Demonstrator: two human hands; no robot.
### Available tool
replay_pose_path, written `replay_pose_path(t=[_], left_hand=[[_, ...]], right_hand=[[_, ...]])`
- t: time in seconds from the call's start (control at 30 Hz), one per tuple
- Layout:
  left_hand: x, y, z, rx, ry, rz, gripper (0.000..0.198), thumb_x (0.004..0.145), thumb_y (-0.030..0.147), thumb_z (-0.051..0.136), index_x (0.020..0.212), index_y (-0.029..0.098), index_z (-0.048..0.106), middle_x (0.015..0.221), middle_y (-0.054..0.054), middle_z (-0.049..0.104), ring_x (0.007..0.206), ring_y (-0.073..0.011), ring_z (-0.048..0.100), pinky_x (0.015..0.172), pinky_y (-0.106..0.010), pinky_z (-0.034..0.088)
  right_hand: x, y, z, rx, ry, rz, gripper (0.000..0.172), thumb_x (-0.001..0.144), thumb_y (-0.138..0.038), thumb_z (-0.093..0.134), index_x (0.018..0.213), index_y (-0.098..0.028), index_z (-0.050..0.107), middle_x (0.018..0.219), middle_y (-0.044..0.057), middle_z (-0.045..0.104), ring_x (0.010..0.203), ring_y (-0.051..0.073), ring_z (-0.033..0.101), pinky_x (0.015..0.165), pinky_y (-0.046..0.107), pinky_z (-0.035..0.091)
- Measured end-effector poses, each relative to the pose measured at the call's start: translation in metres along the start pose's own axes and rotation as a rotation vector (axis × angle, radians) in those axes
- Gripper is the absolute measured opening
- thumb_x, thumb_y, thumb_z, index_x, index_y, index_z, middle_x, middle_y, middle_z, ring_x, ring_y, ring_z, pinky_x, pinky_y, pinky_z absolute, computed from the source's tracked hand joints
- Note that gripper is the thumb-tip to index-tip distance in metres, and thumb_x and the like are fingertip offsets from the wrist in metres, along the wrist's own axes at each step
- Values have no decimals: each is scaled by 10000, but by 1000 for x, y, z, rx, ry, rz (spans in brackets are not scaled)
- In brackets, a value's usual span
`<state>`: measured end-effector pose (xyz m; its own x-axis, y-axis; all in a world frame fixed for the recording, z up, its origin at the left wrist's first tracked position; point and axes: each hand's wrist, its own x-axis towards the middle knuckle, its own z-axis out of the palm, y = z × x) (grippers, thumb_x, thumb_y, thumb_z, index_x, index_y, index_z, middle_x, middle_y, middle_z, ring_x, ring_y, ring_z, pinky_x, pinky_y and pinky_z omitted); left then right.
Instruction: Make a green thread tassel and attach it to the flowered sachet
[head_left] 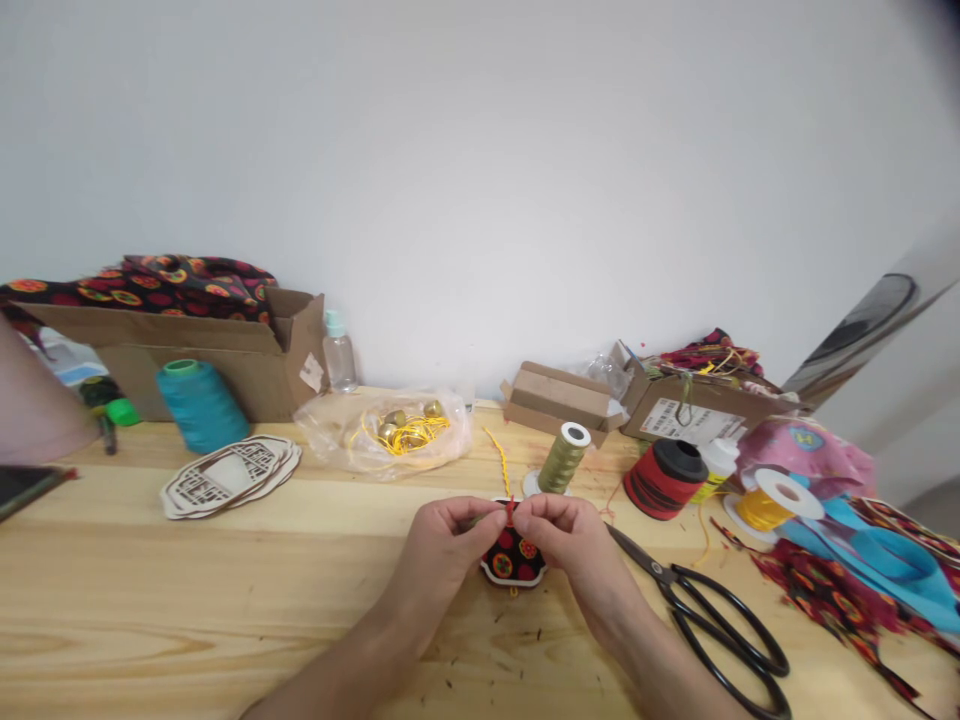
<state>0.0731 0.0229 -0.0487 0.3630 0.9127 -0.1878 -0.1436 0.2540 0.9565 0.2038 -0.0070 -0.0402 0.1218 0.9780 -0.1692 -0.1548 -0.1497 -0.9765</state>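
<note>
Both hands meet at the front middle of the table, over an ornament [508,552] of black floral fabric with a pale scalloped border. A short red cord [511,508] stands at its top edge. My left hand [448,548] pinches at the cord from the left, thumb and forefinger together. From the other side, my right hand [574,545] also pinches at the red cord. The exact grip is partly hidden behind the fingertips. A twisted yellow cord [501,460] runs from the ornament's top toward the wall, and a small yellow loop [514,591] shows below it.
Black scissors [701,610] lie close to my right forearm. An olive thread spool [564,460] stands just behind the hands. Rightward are a red thread cone [666,480] and fabric scraps [832,590]. Leftward are wooden cutouts [225,480], a teal cone [201,408] and a bag of bells [390,432].
</note>
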Motion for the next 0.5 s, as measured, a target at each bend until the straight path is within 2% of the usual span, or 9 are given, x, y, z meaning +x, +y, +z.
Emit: replay_pose_path(t=[0.17,0.33,0.5], left_hand=[[-1,-1,-2,-26,-19,-10,138,652,266,660,677,132,683,385,84,457,347,1,224,364,-124,233],[0,-3,-4,-46,-36,17,153,654,286,658,659,135,677,505,28,596,441,-37,427,482,-142,372],[1,-4,-2,18,0,33,136,658,274,651,664,140,675,524,32,615,421,-27,417,466,-134,367]], right_hand=[[2,2,-1,1,24,-8,279,486,-363,747,546,-123,618,454,-38,522,421,43,387,424,169,282],[1,3,2,-30,35,-40,266,494,-349,739,552,-122,614,461,-30,538,427,54,426,429,169,319],[-1,2,5,-76,53,-76,214,520,-305,712,561,-126,603,460,-32,534,416,56,415,413,172,307]])
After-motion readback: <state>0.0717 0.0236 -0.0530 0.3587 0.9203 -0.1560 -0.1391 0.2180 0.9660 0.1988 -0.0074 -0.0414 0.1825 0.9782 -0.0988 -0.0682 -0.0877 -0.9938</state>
